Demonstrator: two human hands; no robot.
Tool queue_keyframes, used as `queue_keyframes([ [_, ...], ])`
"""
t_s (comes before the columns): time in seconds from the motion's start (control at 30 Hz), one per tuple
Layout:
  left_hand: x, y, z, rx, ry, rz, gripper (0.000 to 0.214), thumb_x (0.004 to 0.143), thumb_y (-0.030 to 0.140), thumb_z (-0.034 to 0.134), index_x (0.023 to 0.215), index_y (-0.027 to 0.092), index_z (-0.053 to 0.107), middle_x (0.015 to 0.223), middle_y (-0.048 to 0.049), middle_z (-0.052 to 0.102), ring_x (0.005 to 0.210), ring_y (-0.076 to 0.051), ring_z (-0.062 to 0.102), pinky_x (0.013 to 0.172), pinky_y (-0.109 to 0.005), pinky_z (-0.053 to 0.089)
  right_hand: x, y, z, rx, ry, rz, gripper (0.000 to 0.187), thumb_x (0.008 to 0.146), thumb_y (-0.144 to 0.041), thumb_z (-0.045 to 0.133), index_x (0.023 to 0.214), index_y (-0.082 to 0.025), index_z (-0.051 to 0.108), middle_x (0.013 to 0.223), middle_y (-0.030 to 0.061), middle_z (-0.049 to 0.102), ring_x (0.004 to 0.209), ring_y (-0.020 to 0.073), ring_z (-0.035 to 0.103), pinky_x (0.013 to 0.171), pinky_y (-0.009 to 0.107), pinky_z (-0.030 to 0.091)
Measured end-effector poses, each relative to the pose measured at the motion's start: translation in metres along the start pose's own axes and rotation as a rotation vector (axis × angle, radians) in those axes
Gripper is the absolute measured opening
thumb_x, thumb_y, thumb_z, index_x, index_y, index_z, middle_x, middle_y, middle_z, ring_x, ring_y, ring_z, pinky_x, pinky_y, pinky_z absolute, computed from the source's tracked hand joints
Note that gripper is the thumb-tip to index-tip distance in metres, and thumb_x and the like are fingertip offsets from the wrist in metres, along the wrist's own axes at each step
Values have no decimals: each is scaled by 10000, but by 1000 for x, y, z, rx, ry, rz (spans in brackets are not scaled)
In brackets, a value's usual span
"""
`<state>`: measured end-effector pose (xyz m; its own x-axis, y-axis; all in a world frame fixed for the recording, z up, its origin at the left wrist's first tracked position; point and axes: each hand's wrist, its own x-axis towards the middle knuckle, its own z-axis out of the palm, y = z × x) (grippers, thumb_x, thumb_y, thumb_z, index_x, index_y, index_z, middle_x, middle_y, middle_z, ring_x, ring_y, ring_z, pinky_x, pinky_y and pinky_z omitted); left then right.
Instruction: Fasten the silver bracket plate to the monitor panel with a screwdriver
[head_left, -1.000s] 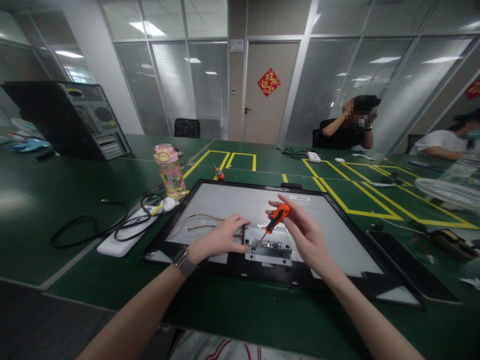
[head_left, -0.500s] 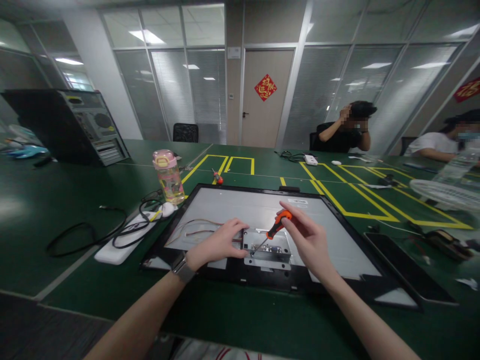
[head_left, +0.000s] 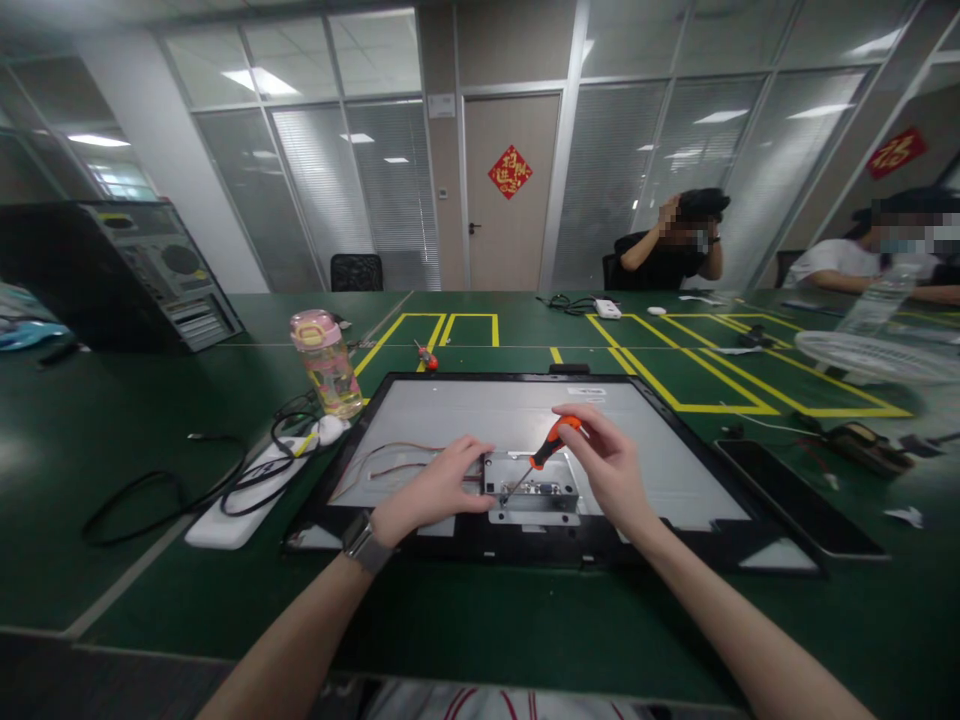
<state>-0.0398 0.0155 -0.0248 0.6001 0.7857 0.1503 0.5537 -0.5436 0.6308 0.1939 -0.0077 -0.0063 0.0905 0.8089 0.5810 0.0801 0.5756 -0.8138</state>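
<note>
A monitor panel (head_left: 637, 455) with a grey back and black frame lies flat on the green table. On its front middle sits a metal housing (head_left: 571, 498) with a circuit board and connectors in it. My left hand (head_left: 439, 485), a watch at its wrist, grips the housing's left end between thumb and fingers. In my right hand (head_left: 606, 465) is an orange and black screwdriver (head_left: 553, 443), held tilted. Its shaft slants down left to the housing's near left corner; whether the tip sits in a screw is too small to tell. Thin wires (head_left: 397, 455) run left from the housing.
Left of the panel are a white power strip (head_left: 240, 500) with black cables and a pink-lidded bottle (head_left: 326, 362). A small red screwdriver (head_left: 427, 358) lies behind it. A dark flat device (head_left: 799, 495) lies at right. Two people sit across the table; a computer case (head_left: 120, 275) stands far left.
The view has turned slightly to the right, so the surroundings appear further left. Both hands keep their hold, and the screwdriver stays at the same corner of the housing.
</note>
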Motion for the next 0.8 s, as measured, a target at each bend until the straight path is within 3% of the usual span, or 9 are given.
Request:
queue_keyframes([
  [0.13, 1, -6, 2, 29, 9, 23, 617, 770, 284, 722, 1333, 207, 480, 1246, -82, 518, 1178, -263, 507, 1044, -381, 381, 5, 9, -1, 238, -38, 103, 253, 904, -393, 561, 1065, -272, 714, 1097, 56, 698, 1039, 250, 642, 951, 460, 477],
  [0.23, 1, -7, 2, 36, 1, 7, 595, 767, 298, 723, 1312, 205, 503, 1226, -78, 519, 1160, -263, 520, 1030, -375, 393, 6, 13, -3, 334, -90, 170, 267, 893, -391, 595, 1112, -278, 698, 1039, 53, 733, 1009, 239, 668, 963, 468, 471],
  [0.37, 1, -4, 0, 31, -14, 11, 556, 780, 294, 706, 1295, 218, 511, 1215, -69, 522, 1145, -255, 525, 1014, -365, 404, 5, 16, -4, 281, -44, 185, 202, 822, -397, 693, 983, -281, 731, 947, 30, 728, 910, 213, 669, 866, 405, 509],
  [0.47, 1, -4, -1, 25, -16, 13, 559, 781, 298, 706, 1299, 224, 507, 1211, -64, 521, 1134, -250, 528, 1010, -364, 406, 5, 14, -3, 384, -59, 246, 195, 794, -430, 710, 906, -271, 729, 938, 28, 711, 843, 202, 662, 791, 382, 525],
  [0.67, 1, -5, 0, 24, -17, 8, 562, 778, 308, 701, 1301, 234, 508, 1216, -66, 519, 1136, -260, 528, 1005, -369, 411, 9, 2, -2, 513, -163, 316, 216, 818, -424, 686, 985, -287, 692, 918, 23, 715, 940, 207, 656, 901, 414, 489],
  [0.8, 1, -4, 0, 28, -15, 12, 567, 775, 309, 700, 1303, 230, 509, 1211, -64, 522, 1135, -260, 527, 1013, -373, 404, 8, -2, -1, 539, -161, 316, 205, 819, -454, 676, 874, -257, 677, 904, 32, 701, 917, 218, 659, 911, 438, 492],
])
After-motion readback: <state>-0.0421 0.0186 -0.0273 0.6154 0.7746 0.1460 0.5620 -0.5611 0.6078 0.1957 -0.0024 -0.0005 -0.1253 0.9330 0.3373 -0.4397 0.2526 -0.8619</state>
